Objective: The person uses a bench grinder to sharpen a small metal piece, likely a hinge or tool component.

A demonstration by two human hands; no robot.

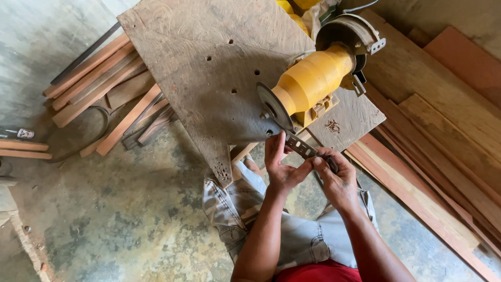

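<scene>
A person is looking down at 2 bare hands working at a yellow bench grinder bolted to a worn wooden board. Both hands are gripping 1 flat metal blade with slots along it. The left hand is pinching the blade's upper end, which is touching the rim of the grey grinding wheel. The right hand is clamping the lower end, so the blade is spanning diagonally between them. The hands are sitting close together, just below the wheel. Wooden planks are lying on the concrete floor to the right, with more offcuts at upper left.
</scene>
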